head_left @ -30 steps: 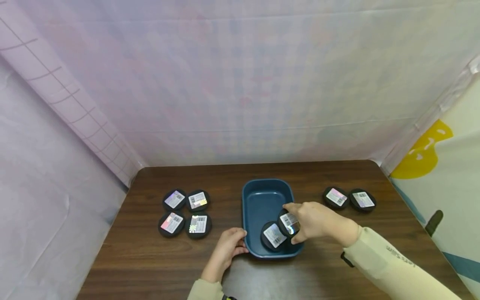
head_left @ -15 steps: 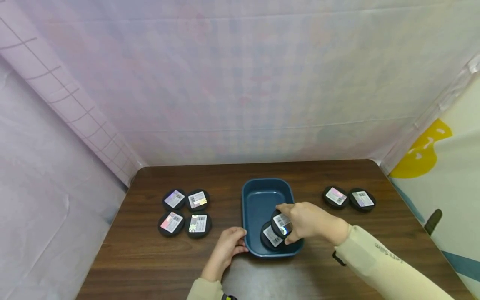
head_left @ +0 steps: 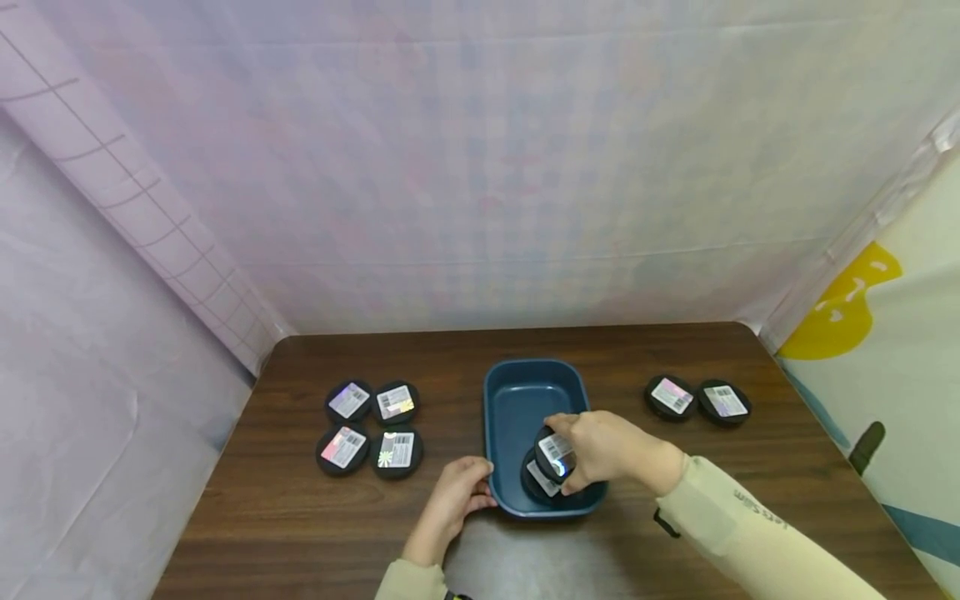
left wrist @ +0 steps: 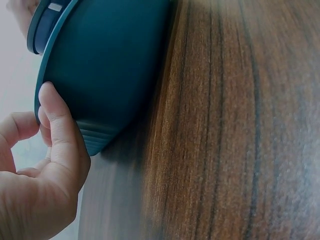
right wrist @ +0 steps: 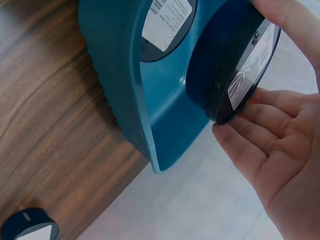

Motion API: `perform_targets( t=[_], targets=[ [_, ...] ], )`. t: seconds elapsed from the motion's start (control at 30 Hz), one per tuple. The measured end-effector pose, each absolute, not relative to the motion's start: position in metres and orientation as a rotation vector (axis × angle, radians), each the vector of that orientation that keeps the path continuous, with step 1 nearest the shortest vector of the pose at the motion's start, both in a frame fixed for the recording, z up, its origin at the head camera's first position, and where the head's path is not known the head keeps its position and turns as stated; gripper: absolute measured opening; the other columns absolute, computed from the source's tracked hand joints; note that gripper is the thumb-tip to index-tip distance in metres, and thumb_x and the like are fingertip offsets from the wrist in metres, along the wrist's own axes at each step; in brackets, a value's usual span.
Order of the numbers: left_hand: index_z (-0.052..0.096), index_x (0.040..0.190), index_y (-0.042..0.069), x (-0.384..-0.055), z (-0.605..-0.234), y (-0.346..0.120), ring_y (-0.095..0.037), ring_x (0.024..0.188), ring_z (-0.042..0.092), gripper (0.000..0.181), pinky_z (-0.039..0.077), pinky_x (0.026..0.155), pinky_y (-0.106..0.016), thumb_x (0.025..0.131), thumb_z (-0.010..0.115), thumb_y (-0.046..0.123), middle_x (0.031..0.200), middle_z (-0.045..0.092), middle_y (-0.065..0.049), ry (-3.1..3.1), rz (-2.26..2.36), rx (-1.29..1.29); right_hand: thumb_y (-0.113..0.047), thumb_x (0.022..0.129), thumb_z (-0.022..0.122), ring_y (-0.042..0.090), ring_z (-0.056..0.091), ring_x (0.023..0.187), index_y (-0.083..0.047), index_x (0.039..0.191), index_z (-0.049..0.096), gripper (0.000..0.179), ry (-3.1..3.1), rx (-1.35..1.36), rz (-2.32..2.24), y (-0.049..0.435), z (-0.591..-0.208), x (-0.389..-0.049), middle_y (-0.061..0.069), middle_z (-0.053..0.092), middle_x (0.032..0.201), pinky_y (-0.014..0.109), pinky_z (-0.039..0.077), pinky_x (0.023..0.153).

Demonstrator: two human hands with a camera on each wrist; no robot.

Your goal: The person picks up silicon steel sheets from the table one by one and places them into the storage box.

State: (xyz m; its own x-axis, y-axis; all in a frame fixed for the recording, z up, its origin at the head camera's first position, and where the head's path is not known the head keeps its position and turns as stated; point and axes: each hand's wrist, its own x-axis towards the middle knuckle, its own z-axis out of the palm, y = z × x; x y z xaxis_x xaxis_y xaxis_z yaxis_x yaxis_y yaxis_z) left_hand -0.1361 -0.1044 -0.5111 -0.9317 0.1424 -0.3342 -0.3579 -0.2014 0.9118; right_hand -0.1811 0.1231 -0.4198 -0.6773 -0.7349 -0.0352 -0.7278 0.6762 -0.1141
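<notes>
**Right hand [head_left: 611, 446] holds a black disc [head_left: 553, 452] over the near end of a blue tray [head_left: 525, 410]**

Nearest are two pale sleeves, the left sleeve [head_left: 411, 581] at the bottom edge and the right sleeve [head_left: 742, 521], which carries dark lettering. The left hand [head_left: 457, 492] pinches the tray's rim near its near left corner. The right hand's grip is closed about the held disc, thumb on one side and fingers on the other; the right wrist view shows this disc tilted. Below it a lower disc [head_left: 538, 482] lies in the tray, label up and partly covered from above; whether the two touch, I cannot tell.

The tray rests on the brown wood-grain surface [head_left: 300, 525]. To its left lie four labelled discs in two rows: a front pair [head_left: 342, 448], then a back pair [head_left: 349, 400]. Farther over on the right, beyond the right forearm, a right-hand pair [head_left: 671, 397] sits side by side. Behind everything hangs a pale checked cloth [head_left: 487, 183], and to the right a white cloth [head_left: 915, 358] with a yellow shape [head_left: 836, 321].
</notes>
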Motion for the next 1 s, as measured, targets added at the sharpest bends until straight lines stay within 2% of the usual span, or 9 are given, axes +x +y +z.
perform_targets(
  t=[0.13, 0.37, 1.0],
  targets=[
    [0.054, 0.09, -0.005, -0.136, -0.511, -0.104, -0.01, 0.057, 0.05, 0.016, 0.051, 0.052, -0.021, 0.083, 0.053, 0.009, 0.064, 0.049, -0.002, 1.74, 2.2, -0.252, -0.049, 0.055, 0.082, 0.026, 0.065, 0.092, 0.004, 0.121, 0.054, 0.09, 2.801, -1.227, -0.134, 0.119, -0.423, -0.182, 0.018, 0.062, 0.115, 0.036, 0.053, 0.08],
    [0.053, 0.093, -0.008, -0.137, -0.511, -0.104, -0.009, 0.056, 0.05, 0.02, 0.051, 0.052, -0.021, 0.083, 0.053, 0.009, 0.064, 0.049, -0.001, 1.738, 2.201, -0.251, -0.049, 0.055, 0.083, 0.023, 0.065, 0.089, 0.004, 0.12, 0.055, 0.089, 2.791, -1.217, -0.14, 0.114, -0.429, -0.182, 0.016, 0.063, 0.113, 0.035, 0.054, 0.078],
    [0.053, 0.093, -0.006, -0.136, -0.511, -0.105, -0.009, 0.056, 0.05, 0.018, 0.051, 0.051, -0.021, 0.084, 0.051, 0.01, 0.064, 0.049, -0.001, 1.732, 2.197, -0.246, -0.05, 0.056, 0.081, 0.025, 0.063, 0.095, 0.002, 0.122, 0.054, 0.089, 2.768, -1.111, -0.099, 0.107, -0.439, -0.182, 0.016, 0.062, 0.117, 0.036, 0.052, 0.083]
  ],
)
